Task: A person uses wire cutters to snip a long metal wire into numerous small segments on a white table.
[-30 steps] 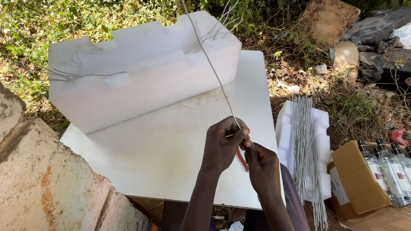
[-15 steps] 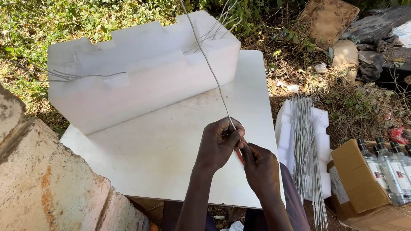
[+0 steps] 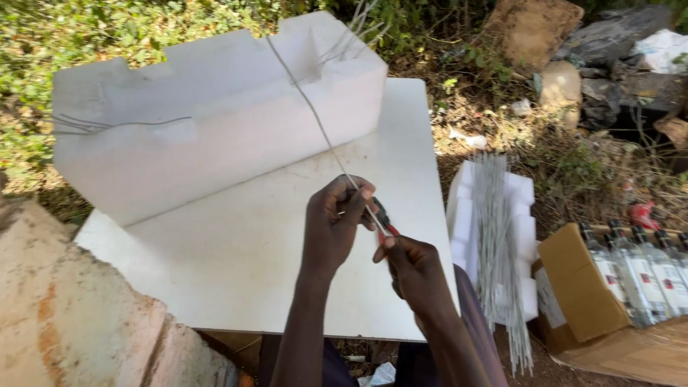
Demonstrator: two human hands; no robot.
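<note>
Both hands, left [image 3: 337,230] and right [image 3: 412,267], still clamped on wire [image 3: 317,125]; barely shifted.

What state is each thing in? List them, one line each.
left hand: closed around the wire
right hand: gripping red-handled pliers
wire: straight, slanting from foam block to hands
pliers: at the wire, mostly hidden
foam block: lying on white table, wires stuck in
wire bundle: lying on foam piece
cardboard box: open, bottles inside

Foam block [image 3: 201,123] on board [image 3: 256,252]; wire bundle [image 3: 501,249] right of board; bottle box [image 3: 642,294] farther right.
</note>
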